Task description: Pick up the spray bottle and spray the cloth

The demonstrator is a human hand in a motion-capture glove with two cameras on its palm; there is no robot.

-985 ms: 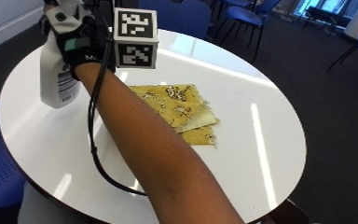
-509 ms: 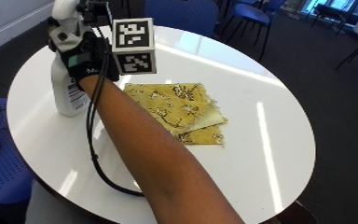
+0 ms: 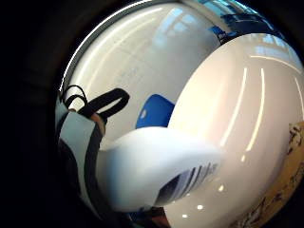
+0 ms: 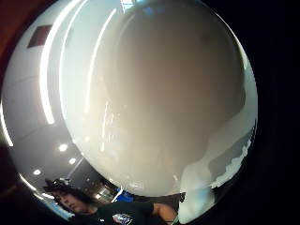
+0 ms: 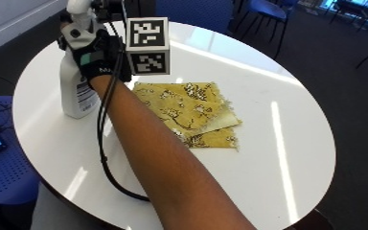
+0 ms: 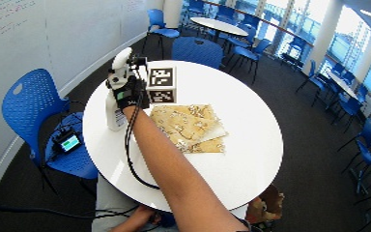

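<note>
Now lowered, upper left: gloved right hand [image 5: 97,60] wrapped round standing white plastic spray bottle [image 5: 77,91]; lift next, toward yellow patterned cloth [image 5: 190,112].

Glossy white table [image 5: 286,143], patterned yellow cloth [image 5: 190,112], plastic bottle [image 5: 75,91].

Daylight pours in from the tall windows [image 6: 288,24] along the far side, and the room is bright. The round glossy white table [image 5: 286,158] throws it back in long pale streaks of glare, with ceiling lamps mirrored as small bright dots. Shadows are soft and faint. Seen from close up, the white plastic spray bottle [image 4: 154,93] is dim and shaded across its middle.
</note>
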